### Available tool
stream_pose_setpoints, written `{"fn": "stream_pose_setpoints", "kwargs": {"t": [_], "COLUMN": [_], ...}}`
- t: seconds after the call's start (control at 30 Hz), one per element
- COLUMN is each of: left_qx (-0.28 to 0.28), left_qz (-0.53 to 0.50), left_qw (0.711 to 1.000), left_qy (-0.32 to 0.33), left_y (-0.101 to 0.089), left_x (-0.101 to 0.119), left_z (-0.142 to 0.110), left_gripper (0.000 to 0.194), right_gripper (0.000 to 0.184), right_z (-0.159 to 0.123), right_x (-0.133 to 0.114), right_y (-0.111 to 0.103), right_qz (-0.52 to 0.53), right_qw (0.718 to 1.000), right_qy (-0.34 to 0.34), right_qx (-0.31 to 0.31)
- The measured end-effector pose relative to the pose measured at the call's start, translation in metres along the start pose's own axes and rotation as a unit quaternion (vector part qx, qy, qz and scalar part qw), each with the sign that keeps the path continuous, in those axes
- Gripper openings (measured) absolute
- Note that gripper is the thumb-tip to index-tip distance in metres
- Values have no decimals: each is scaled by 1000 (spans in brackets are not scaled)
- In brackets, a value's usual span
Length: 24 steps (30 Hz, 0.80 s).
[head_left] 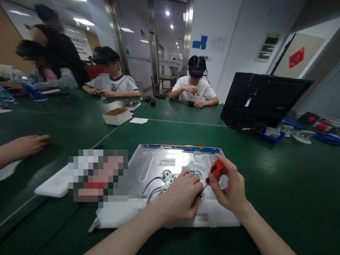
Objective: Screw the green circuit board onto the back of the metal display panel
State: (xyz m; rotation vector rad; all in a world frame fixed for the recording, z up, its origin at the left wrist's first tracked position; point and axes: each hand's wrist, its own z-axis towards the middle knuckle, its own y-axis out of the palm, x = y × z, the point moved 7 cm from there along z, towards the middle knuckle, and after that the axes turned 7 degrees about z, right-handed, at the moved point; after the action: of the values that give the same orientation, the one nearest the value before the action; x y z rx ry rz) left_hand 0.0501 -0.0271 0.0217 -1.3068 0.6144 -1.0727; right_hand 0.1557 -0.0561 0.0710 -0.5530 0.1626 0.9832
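Note:
A silver metal back panel of a monitor (159, 161) lies flat on the green table in front of me, with a small circuit board (170, 177) and black cables on it. My right hand (230, 187) is closed around an orange-handled screwdriver (215, 169), its shaft pointing down toward the panel. Resting on the panel beside the screwdriver tip is my left hand (183, 196), fingers curled together near the circuit board; what they pinch is hidden.
A black monitor shell (261, 99) stands at the right, a blue tray (271, 134) beside it. A white cardboard box (117, 116) sits mid-table. Another person's hand (29, 145) rests at the left. Several people sit along the far side. A white flat part (54, 184) lies left.

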Motion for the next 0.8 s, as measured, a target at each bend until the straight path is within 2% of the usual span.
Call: {"fn": "stream_pose_setpoints", "kwargs": {"t": [0.13,0.37,0.63,0.8], "left_qx": [-1,7,4,5], "left_qz": [2,-7,3,-2], "left_qw": [1000,1000,1000,1000], "left_qy": [-1,-1,-2,2], "left_y": [2,3,3,3], "left_x": [-2,-2,-3,-3], "left_z": [0,-1,1,0], "left_gripper": [13,15,5,12], "right_gripper": [54,51,54,53], "right_z": [-4,0,-2,1], "right_x": [4,-1,5,0], "right_y": [-2,0,-3,-4], "right_qz": [11,34,53,32], "right_qw": [999,999,997,999], "right_qy": [-7,-15,1,-11], "right_qx": [41,20,54,38]}}
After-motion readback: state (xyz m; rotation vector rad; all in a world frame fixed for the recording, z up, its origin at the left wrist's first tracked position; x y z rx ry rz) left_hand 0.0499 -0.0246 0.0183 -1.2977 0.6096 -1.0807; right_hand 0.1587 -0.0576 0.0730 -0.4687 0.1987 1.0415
